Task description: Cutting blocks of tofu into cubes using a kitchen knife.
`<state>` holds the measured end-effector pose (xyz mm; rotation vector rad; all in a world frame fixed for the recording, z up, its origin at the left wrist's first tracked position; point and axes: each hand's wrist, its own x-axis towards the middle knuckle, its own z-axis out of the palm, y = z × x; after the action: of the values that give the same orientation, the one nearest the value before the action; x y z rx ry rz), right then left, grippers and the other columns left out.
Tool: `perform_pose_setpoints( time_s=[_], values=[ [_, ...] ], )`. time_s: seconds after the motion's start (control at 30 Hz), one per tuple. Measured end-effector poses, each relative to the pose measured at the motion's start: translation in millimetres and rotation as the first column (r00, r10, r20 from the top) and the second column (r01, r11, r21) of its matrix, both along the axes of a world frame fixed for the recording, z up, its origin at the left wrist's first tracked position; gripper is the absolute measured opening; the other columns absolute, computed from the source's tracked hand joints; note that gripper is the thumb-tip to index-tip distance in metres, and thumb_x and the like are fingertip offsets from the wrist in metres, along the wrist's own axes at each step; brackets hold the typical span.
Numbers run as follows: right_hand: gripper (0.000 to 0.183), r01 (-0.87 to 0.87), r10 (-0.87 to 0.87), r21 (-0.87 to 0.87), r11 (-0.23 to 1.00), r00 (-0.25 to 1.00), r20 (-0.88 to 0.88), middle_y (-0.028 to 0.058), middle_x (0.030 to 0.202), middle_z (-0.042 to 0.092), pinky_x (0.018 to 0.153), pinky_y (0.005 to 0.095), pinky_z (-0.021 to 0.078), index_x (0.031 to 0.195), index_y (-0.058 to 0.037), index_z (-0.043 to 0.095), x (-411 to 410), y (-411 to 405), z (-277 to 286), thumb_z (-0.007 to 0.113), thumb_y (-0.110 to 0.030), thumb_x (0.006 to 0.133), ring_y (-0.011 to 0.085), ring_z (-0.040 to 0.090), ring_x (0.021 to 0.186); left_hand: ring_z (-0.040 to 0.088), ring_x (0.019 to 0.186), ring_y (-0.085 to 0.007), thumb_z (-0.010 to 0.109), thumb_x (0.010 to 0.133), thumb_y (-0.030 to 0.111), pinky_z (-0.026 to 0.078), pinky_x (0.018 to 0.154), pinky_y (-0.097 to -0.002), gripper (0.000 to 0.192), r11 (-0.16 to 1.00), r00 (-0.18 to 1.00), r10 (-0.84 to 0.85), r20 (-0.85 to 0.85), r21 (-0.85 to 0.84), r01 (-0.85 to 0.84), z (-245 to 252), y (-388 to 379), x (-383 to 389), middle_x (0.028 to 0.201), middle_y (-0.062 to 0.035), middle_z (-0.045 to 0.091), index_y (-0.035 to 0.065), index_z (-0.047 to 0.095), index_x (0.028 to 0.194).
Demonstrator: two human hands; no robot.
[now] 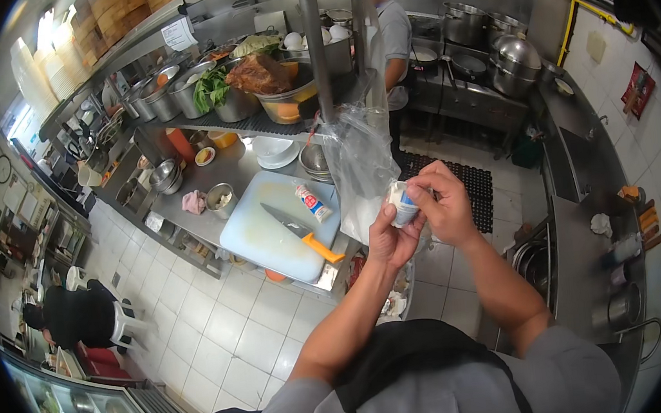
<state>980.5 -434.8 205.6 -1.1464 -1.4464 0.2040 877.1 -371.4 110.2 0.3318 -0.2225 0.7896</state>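
Note:
My left hand (393, 233) and my right hand (443, 202) are together, right of the cutting board, both holding a small white packet with blue print (403, 205). The fingertips of my right hand pinch its upper edge. A similar white packet with red and blue print (313, 203) lies on the white cutting board (256, 236). Beside it rests a kitchen knife with a yellow handle (322, 247). Just behind my left hand hangs a clear plastic bag (359, 162). A metal pot with pale pieces in it (222, 200) stands left of the board, next to a pink cloth (194, 202).
Above the counter, a shelf carries a plastic tub (288, 104) with brown meat, leafy greens (211, 89) and eggs (294, 40). A person (396, 47) stands near the stove, another (78, 317) sits at far left. A steel counter (579, 214) runs along the right.

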Motion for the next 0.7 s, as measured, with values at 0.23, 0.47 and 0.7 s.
perform_pose_setpoints(
  time_s=[0.23, 0.47, 0.7],
  values=[
    [0.015, 0.016, -0.019, 0.037, 0.999, 0.995, 0.094, 0.0072, 0.091, 0.058, 0.078, 0.027, 0.045, 0.096, 0.0018, 0.071, 2.8, 2.5, 11.6, 0.072, -0.012, 0.09, 0.0166, 0.056, 0.086, 0.059, 0.119, -0.0216, 0.076, 0.087, 0.033, 0.05, 0.101, -0.0373, 0.055, 0.998, 0.997, -0.06, 0.051, -0.002, 0.061, 6.5, -3.4, 6.8, 0.127, -0.0061, 0.062, 0.0114, 0.054, 0.132],
    [0.018, -0.041, 0.039, -0.007, 0.999, 0.989, -0.145, 0.0053, 0.094, 0.059, 0.08, 0.0259, 0.0446, 0.098, 0.0029, 0.069, 8.8, 10.5, 5.6, 0.067, -0.015, 0.096, 0.0137, 0.056, 0.087, 0.06, 0.121, -0.0283, 0.074, 0.09, 0.033, 0.053, 0.1, -0.0405, 0.05, 0.991, 0.997, -0.063, 0.043, -0.115, 0.068, -8.4, -2.9, 11.6, 0.127, -0.0098, 0.064, 0.0098, 0.056, 0.131],
    [0.024, 0.221, -0.213, -0.038, 0.975, 0.863, -0.458, 0.0015, 0.094, 0.066, 0.079, 0.0236, 0.0465, 0.107, 0.001, 0.069, 44.1, 42.2, -33.3, 0.064, -0.022, 0.1, 0.0077, 0.057, 0.084, 0.057, 0.126, -0.0372, 0.066, 0.093, 0.025, 0.051, 0.103, -0.047, 0.044, 0.952, 0.989, -0.025, -0.145, -0.306, -0.021, -70.7, -7.4, -16.3, 0.132, -0.0152, 0.06, 0.0104, 0.055, 0.133]
  ],
)
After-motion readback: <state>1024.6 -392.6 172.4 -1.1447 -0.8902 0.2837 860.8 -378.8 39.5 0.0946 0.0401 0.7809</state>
